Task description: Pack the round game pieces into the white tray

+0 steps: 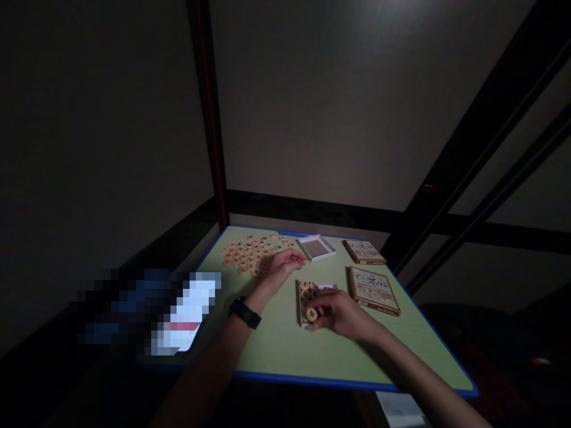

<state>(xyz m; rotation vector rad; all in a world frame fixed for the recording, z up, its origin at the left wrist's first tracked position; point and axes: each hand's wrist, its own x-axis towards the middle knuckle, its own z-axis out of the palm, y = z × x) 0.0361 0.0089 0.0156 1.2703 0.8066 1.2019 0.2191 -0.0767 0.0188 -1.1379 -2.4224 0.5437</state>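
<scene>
Two bare forearms are reaching out from the bottom edge over a green mat (285,348) with a blue border, and the left one is wearing a dark wristwatch (245,312). Over a small white tray (300,304) partly filled with round wooden game pieces, the right hand (341,312) is pinching one such disc (311,314) between thumb and fingertips at the tray's near end. Farther back, the left hand (285,263) is resting with curled fingers at the right edge of a spread of loose discs (250,249) marked in red and dark characters; whether it is gripping a piece cannot be told in the dim light. Just beyond that hand, an empty white tray (316,247) is lying flat. Two printed box lids (373,289) are lying to the right, one behind the other, well apart from the hands. At the mat's left edge, a blurred, pixelated bright patch is showing.
</scene>
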